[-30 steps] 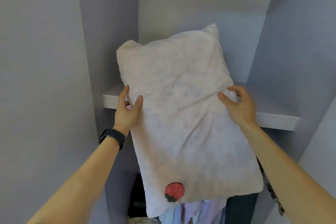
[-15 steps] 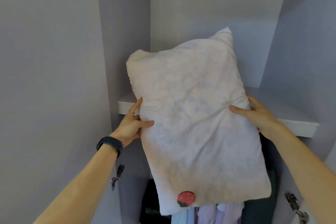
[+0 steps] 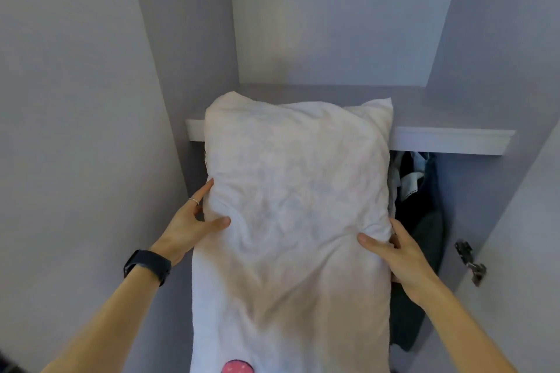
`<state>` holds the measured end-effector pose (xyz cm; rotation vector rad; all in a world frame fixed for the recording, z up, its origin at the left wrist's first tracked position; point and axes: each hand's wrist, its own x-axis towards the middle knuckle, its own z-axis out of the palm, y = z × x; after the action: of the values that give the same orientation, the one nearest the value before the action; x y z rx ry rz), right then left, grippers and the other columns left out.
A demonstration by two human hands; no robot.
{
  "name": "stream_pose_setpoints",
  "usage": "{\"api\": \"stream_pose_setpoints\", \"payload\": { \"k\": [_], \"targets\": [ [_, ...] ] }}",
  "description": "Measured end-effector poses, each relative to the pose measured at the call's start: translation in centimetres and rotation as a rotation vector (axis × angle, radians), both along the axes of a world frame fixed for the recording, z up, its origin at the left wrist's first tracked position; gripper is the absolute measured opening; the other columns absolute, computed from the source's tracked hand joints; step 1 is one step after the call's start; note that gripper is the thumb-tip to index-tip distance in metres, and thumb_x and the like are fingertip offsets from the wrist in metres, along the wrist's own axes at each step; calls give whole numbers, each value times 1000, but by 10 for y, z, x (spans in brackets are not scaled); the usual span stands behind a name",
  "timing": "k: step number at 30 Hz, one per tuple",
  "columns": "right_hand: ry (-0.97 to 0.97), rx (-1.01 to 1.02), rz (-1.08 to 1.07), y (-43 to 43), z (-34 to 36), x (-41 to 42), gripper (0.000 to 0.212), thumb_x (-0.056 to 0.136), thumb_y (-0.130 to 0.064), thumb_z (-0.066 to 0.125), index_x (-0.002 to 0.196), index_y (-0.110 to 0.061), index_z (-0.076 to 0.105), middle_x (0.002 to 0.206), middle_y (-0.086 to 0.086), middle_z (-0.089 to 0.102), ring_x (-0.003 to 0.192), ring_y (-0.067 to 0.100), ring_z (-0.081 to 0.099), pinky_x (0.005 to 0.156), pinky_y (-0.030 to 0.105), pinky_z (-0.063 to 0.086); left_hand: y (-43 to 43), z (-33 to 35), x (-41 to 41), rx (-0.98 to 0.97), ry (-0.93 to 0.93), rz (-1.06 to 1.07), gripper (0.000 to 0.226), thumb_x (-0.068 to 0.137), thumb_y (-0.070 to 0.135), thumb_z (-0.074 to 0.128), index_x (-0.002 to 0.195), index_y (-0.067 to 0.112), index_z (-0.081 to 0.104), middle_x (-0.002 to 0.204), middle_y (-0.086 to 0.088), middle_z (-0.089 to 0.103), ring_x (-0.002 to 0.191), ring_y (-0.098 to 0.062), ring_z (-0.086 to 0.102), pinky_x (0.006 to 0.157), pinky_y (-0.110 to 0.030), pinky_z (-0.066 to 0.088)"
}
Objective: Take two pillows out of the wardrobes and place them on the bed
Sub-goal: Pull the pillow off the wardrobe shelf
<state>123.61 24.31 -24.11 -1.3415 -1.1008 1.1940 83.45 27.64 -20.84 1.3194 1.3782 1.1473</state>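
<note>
A large white pillow [image 3: 291,221] with a red strawberry patch [image 3: 238,366] at its near end hangs in front of the open wardrobe. My left hand [image 3: 191,227] grips its left edge, thumb pressed into the fabric, a ring on one finger and a dark band on the wrist. On the opposite edge my right hand [image 3: 400,254] holds the pillow too. The pillow's far end covers part of the wardrobe shelf [image 3: 448,139]. No second pillow or bed is in view.
The shelf above the pillow is bare. Dark and light clothes [image 3: 421,221] hang below the shelf on the right. A grey wardrobe side panel [image 3: 85,130] stands close at left. A door with a metal hinge [image 3: 471,263] is at right.
The pillow has come down and toward me, off the shelf level; both hands lowered with it, still gripping its sides. More of the bare shelf and hanging clothes now show.
</note>
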Motion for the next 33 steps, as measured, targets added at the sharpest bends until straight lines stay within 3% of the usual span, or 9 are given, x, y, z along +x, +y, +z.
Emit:
{"api": "stream_pose_setpoints", "payload": {
  "k": [2,7,12,14,17,23,26,29,33],
  "targets": [
    [15,-55,-8,-16,-24,-2,82,65,-43,89,138,-41,52,127,-7,65,112,18,65,90,44,57,-13,-16,4,-63,48,-10,94,74,21,86,145,54,34,126,7,65,109,-16,68,92,-44,57],
    [24,-147,-29,-50,-74,7,60,67,-37,91,118,-45,60,115,-14,70,93,4,71,68,20,57,-40,-61,21,-208,49,-21,94,76,15,85,150,40,34,116,4,71,99,-19,73,79,-38,61],
    [43,-288,-36,-91,-121,29,67,60,-38,92,120,-42,62,116,-13,71,99,10,71,70,29,58,-69,-112,46,-296,91,-15,91,75,15,86,148,37,36,113,-1,71,95,-19,73,71,-32,62],
    [27,-365,6,-107,-136,37,63,64,-35,91,118,-44,59,118,-12,69,101,12,68,67,28,56,-81,-136,51,-340,173,-18,91,75,20,86,148,37,35,120,-4,66,103,-24,69,83,-39,60],
    [-49,-465,31,-124,-162,39,56,75,-30,87,120,-42,55,122,-6,64,103,18,64,77,36,56,-103,-178,51,-450,250,-22,89,75,27,86,148,36,35,130,-5,55,116,-31,60,99,-50,51],
    [-135,-639,65,-132,-204,19,71,79,-43,83,140,-33,47,131,1,62,110,25,66,96,48,56,-135,-234,44,-592,135,142,61,79,27,83,132,27,51,128,-7,58,110,-28,60,95,-40,51],
    [-150,-727,86,-125,-221,4,65,78,-35,85,131,-32,47,121,2,65,104,27,68,90,52,58,-147,-245,32,-642,130,168,65,80,19,82,136,21,51,125,-9,56,109,-30,59,94,-40,52],
    [-184,-762,146,-117,-232,-12,65,77,-35,86,133,-29,52,116,-3,68,96,23,70,67,39,62,-160,-254,13,-720,159,151,67,79,13,82,137,16,48,128,-11,54,108,-29,57,96,-38,49],
    [-248,-765,311,-96,-243,-30,71,79,-35,84,140,-27,49,129,4,64,104,27,68,81,46,61,-192,-257,-10,-811,177,237,72,78,21,83,140,20,46,133,-9,55,114,-29,58,99,-41,49]
  ]
}}
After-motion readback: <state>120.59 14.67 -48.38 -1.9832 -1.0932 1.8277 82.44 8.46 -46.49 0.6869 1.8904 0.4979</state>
